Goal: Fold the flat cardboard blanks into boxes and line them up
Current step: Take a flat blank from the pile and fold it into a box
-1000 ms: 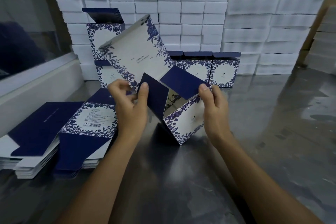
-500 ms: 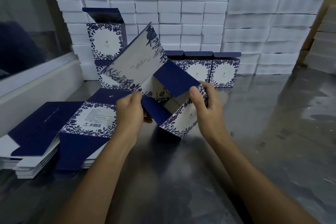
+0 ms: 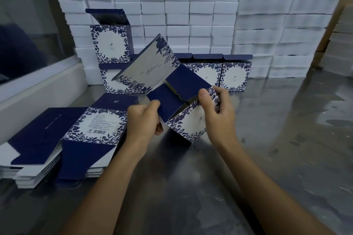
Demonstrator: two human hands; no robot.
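A wall of stacked white blocks [image 3: 191, 15] fills the back of the room, what they are made of I cannot tell, and in front of it runs a shiny metal counter [image 3: 277, 129]. On the counter, against that wall, stands the row of finished boxes [image 3: 221, 74], navy and white with a leaf print, lids up, with one more folded box [image 3: 109, 44] perched on top at the left end. Nearer, on the left, lies the pile of flat blanks [image 3: 63, 139], fanned out and touching the left forearm.

The step in hand looks like closing the bottom of one box. The half-folded box [image 3: 172, 89] is held tilted above the counter, in front of the row, its navy bottom flaps facing up and nearly meeting. The left hand [image 3: 143, 120] is curled round the edge of the near flap, thumb on top. The right hand [image 3: 217, 112] grips the box's right wall, thumb pressed on the upper edge, fingers wrapped behind.

Next, I judge, the flaps must be pushed flat and locked, then the box turned upright and set at the row's open right end. The raised lids there and the blank pile by the left elbow are the things to avoid.
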